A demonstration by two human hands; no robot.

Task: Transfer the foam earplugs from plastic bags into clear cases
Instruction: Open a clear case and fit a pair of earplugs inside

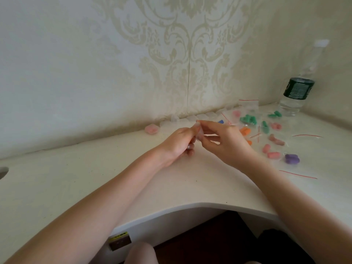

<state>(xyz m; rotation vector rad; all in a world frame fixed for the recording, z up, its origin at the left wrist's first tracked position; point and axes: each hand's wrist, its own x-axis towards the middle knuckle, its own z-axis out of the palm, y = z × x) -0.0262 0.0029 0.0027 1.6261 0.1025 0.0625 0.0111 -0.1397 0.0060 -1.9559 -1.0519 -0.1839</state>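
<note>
Against wall: case (151, 129) holds pink earplugs | left hand (178, 143), right hand (225, 143) pinch clear case (199, 134)

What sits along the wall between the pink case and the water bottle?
In the head view, a row of clear cases, then bagged earplugs, between the pink case and the bottle.

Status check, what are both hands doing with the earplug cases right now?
Left hand and right hand both pinch one clear case. Bagged earplugs wait at right. Nothing in the way.
</note>
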